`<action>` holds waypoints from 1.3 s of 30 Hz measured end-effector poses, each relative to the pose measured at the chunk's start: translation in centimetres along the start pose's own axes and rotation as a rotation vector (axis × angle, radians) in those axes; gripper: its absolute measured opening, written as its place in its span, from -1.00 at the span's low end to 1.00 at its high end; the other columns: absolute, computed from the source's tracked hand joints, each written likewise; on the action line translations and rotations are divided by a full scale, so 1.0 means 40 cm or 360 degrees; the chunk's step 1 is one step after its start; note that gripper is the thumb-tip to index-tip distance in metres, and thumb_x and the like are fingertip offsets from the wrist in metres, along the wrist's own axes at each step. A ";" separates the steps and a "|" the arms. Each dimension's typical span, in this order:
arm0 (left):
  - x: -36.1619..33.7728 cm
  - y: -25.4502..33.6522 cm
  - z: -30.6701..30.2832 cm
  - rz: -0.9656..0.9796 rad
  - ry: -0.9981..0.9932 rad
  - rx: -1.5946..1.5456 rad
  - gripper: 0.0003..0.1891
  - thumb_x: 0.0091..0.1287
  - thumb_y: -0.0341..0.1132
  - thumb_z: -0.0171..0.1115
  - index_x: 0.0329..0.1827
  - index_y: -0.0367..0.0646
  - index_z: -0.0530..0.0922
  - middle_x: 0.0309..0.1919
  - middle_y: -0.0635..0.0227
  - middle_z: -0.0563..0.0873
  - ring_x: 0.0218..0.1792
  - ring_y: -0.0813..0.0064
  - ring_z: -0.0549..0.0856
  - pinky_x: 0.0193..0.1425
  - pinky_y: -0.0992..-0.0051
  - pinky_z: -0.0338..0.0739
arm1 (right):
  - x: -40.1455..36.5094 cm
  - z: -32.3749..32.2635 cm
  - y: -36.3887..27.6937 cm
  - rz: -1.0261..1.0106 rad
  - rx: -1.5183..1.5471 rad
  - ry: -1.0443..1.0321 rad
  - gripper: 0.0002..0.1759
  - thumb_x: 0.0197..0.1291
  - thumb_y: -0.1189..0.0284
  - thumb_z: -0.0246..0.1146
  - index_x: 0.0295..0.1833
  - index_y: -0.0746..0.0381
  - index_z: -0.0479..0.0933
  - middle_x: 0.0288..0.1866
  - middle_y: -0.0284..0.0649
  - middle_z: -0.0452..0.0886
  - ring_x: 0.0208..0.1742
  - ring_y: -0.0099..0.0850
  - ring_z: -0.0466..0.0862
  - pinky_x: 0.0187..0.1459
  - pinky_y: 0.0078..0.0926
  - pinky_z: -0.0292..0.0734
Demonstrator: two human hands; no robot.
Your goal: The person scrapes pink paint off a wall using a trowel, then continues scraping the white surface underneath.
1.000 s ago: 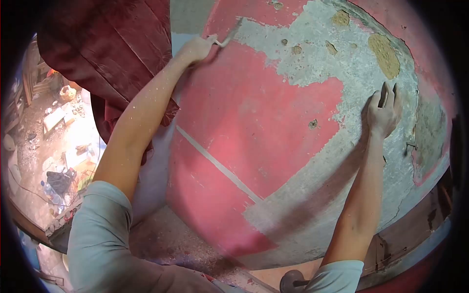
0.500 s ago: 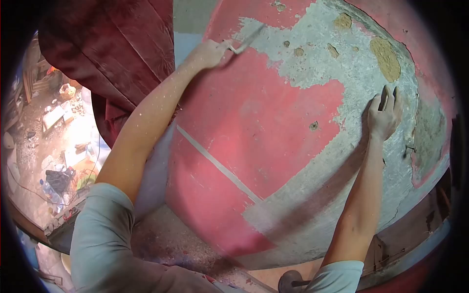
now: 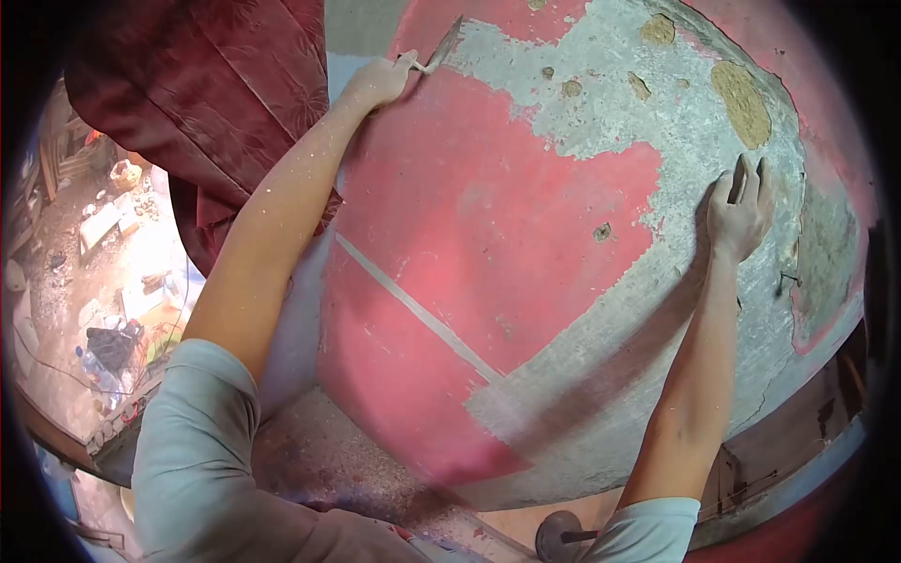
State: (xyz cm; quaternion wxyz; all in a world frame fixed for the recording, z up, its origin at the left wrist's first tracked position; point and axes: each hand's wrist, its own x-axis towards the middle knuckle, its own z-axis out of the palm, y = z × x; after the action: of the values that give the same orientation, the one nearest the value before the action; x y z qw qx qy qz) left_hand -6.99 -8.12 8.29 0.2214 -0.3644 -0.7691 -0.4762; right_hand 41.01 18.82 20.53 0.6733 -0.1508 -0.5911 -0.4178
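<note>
My left hand (image 3: 381,83) is closed round the handle of a small trowel (image 3: 446,47) with a bent metal neck. Its narrow blade points up at the wall, by the ragged edge between pink paint (image 3: 488,216) and bare grey plaster (image 3: 601,103). The handle is mostly hidden in my fist. On the right, my right hand (image 3: 739,214) rests against the grey part of the wall with its fingers apart and nothing in them. Just above those fingertips is a tan filled patch (image 3: 741,103).
A dark red curtain (image 3: 211,103) hangs beside my left arm. Rubble and litter (image 3: 117,272) lie on bright ground at the far left. A bent nail (image 3: 788,279) sticks out of the wall right of my right hand. Several small holes dot the plaster.
My left hand has moved left and slightly up with the trowel, and the blade now stands more upright. My right hand stays almost in place on the wall.
</note>
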 end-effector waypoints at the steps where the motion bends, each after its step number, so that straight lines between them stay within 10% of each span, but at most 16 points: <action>1: -0.018 0.022 -0.014 -0.0042 -0.0015 -0.0005 -0.34 0.63 0.23 -0.26 0.27 -0.01 0.70 0.12 -0.29 0.72 0.19 -0.29 0.67 0.33 -0.02 0.51 | 0.002 -0.001 -0.001 0.0021 0.0005 -0.0011 -0.56 0.33 0.18 0.30 0.30 -0.08 0.67 0.52 -0.23 0.54 0.55 -0.18 0.47 0.54 -0.14 0.33; 11: -0.116 0.160 -0.036 0.0030 -0.0237 0.0072 -0.38 0.67 0.16 -0.25 0.32 -0.05 0.66 -0.09 -0.21 0.77 -0.08 -0.24 0.72 0.09 0.01 0.56 | 0.001 -0.002 -0.005 0.0000 -0.0004 0.0009 -0.55 0.31 0.21 0.32 0.30 -0.06 0.68 0.51 -0.20 0.55 0.53 -0.18 0.49 0.53 -0.15 0.35; 15: -0.049 0.081 -0.042 -0.0136 -0.0134 -0.0141 -0.40 0.61 0.20 -0.20 0.31 0.09 0.70 0.05 -0.18 0.77 0.12 -0.24 0.72 0.32 -0.02 0.55 | 0.004 -0.006 -0.005 -0.0011 -0.0008 0.0010 -0.56 0.30 0.21 0.32 0.29 -0.05 0.68 0.50 -0.18 0.56 0.52 -0.16 0.50 0.51 -0.14 0.36; 19: -0.066 0.129 -0.009 0.0457 -0.0143 0.0527 -0.50 0.64 0.03 -0.21 0.53 0.25 0.47 0.11 -0.17 0.74 0.17 -0.23 0.70 0.32 -0.04 0.58 | 0.004 -0.004 -0.006 0.0004 -0.0007 0.0018 -0.55 0.30 0.21 0.32 0.29 -0.04 0.69 0.50 -0.17 0.56 0.52 -0.15 0.50 0.52 -0.13 0.36; 22: -0.152 0.235 -0.057 0.0035 -0.0431 0.0104 -0.52 0.66 0.00 -0.27 0.49 0.31 0.51 0.17 -0.15 0.72 0.19 -0.25 0.69 0.32 -0.05 0.57 | 0.003 -0.005 -0.008 0.0006 -0.0004 -0.0002 -0.54 0.30 0.20 0.32 0.30 -0.04 0.68 0.51 -0.17 0.55 0.53 -0.15 0.48 0.52 -0.13 0.35; 25: -0.023 0.087 0.022 0.0463 -0.0159 0.0511 -0.48 0.65 0.13 -0.27 0.47 0.36 0.55 0.17 -0.11 0.73 0.20 -0.22 0.70 0.34 -0.03 0.54 | 0.001 -0.005 -0.003 -0.0010 -0.0024 0.0001 -0.54 0.31 0.19 0.32 0.31 -0.05 0.67 0.51 -0.19 0.55 0.54 -0.17 0.48 0.52 -0.14 0.35; 29: -0.070 0.147 -0.079 -0.0014 -0.0276 0.0102 -0.42 0.65 0.15 -0.29 0.47 0.14 0.55 0.13 -0.11 0.75 0.12 -0.15 0.74 0.24 -0.03 0.59 | 0.003 -0.001 -0.001 -0.0012 -0.0036 0.0000 -0.53 0.30 0.19 0.31 0.32 -0.06 0.67 0.52 -0.21 0.54 0.54 -0.18 0.48 0.52 -0.14 0.35; 37: -0.088 0.168 -0.050 0.0441 -0.0268 0.0524 -0.45 0.67 0.11 -0.28 0.48 0.15 0.54 0.17 -0.25 0.70 0.14 -0.22 0.72 0.22 -0.02 0.60 | 0.001 -0.004 0.001 -0.0001 0.0015 -0.0004 -0.54 0.30 0.19 0.31 0.31 -0.06 0.67 0.52 -0.19 0.54 0.55 -0.15 0.46 0.54 -0.13 0.32; 39: -0.082 0.147 -0.075 0.0047 -0.0282 0.0218 -0.48 0.68 0.04 -0.28 0.52 0.21 0.51 0.14 -0.25 0.71 0.15 -0.21 0.72 0.25 -0.01 0.59 | -0.001 -0.005 0.002 0.0001 -0.0010 -0.0012 -0.54 0.31 0.19 0.31 0.32 -0.06 0.67 0.53 -0.21 0.53 0.56 -0.15 0.46 0.54 -0.13 0.32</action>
State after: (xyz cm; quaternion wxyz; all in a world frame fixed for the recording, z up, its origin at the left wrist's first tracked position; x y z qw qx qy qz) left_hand -0.37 -10.30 10.73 0.1839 -0.4004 -0.8109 -0.3851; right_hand 41.21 18.73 20.47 0.6707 -0.1545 -0.5923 -0.4188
